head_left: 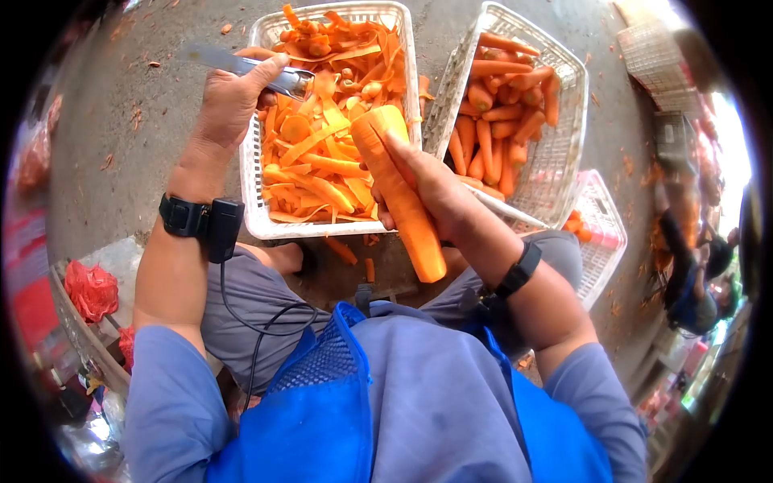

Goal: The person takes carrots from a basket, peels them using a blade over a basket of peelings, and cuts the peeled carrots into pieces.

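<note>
My left hand (233, 101) is closed around a metal peeler (288, 81), held over the left rim of the peelings crate. One silver end of the peeler points right over the peelings; its flat other end sticks out to the left and is blurred. In my right hand (431, 181) is a large, thick carrot (409, 221), tilted, with its upper end over the crate and its lower end towards my lap. The carrot's surface looks bright and smooth. Peeler and carrot are apart. Below them, a white plastic crate (250, 181) holds a heap of orange carrot peelings (322, 173).
A second white crate (568, 121), tilted at the right, holds whole carrots (503, 113). Behind it stands another crate (612, 229) with orange pieces. A red plastic bag (90, 290) lies at the left. Another person (696, 282) is at the far right. Scraps dot the floor (105, 121).
</note>
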`<state>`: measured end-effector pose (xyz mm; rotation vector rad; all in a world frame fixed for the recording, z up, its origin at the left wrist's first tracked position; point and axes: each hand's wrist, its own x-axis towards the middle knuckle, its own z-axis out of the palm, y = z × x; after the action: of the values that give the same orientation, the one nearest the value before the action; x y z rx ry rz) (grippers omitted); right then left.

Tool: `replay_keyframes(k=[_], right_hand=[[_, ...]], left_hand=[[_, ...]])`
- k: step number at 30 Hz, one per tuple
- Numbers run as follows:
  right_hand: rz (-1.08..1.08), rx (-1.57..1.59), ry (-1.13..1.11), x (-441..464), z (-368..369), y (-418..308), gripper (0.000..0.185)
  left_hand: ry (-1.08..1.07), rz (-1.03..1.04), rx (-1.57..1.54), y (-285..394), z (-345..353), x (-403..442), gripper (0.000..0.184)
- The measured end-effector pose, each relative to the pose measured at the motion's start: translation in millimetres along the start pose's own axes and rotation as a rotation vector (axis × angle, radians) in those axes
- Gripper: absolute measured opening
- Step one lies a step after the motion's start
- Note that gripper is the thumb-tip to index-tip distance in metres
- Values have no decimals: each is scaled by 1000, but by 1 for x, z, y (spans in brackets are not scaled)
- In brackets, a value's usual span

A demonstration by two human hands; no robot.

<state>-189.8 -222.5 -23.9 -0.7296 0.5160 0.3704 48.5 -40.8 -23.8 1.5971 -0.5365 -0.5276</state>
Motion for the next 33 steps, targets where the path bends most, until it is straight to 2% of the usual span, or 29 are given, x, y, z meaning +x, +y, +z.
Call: replay_keyframes(k=[2,4,8,13,15,18,21,24,27,31,33], right_hand=[[-3,41,85,3,3,1,58],[-18,86,65,7,2,1,56],[-73,230,-4,14,6,2,50],[-73,271,-17,15,12,-2,45],[-99,252,-74,17,6,0,41],[-165,251,-91,14,5,0,41],[-154,229,-69,13,1,-1,42],[-188,260,48,6,9,-6,42],[-153,382,-153,12,-3,-6,43],[-190,449,-152,13,4,-9,52],[-206,406,-179,16,3,-14,54]], left_hand=[[6,-11,-56,-2,1,0,17],[-9,-34,-97,3,7,-6,16],[-186,-114,-290,24,37,-24,17],[-333,-65,-345,40,78,-46,20],[-334,1,-196,36,83,-46,20],[-328,-31,-118,35,80,-44,21],[-302,-26,-193,32,83,-42,21],[-306,-60,-246,33,84,-41,20],[-290,-90,-371,33,91,-42,20],[-267,-82,-410,31,94,-39,21],[-336,-99,-452,37,94,-40,21]])
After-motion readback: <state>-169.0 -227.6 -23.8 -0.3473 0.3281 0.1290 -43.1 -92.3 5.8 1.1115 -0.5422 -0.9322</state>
